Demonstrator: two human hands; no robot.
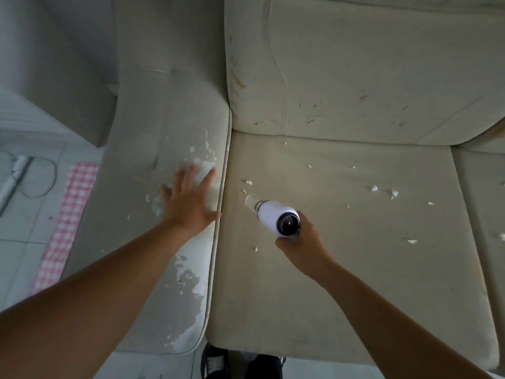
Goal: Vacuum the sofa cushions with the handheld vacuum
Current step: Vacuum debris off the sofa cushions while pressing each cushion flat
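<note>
White plastic handheld vacuum [274,218], stubby and tube-shaped, is in your right hand [299,242]. You've got it gripped at the rear end, and its clear nozzle points down at the beige fabric seat cushion [341,283], near the cushion's left edge. Can't tell if the tip actually touches the fabric. A couple of little white scraps [248,182] lie just past the nozzle, and more are scattered well off to the right on the same cushion.

Your left hand [188,207] lies flat on the grey, peeling sofa armrest [142,173], fingers [182,181] straight and spread, holding nothing, thumb right by the piping seam. A stained beige back cushion [369,77] stands behind.

On the tiled floor [24,242] left of the sofa there's a red-and-white checked cloth [72,209] and a thin black cable loop [41,176]. Black shoes [216,362] poke out below the seat's front edge.
</note>
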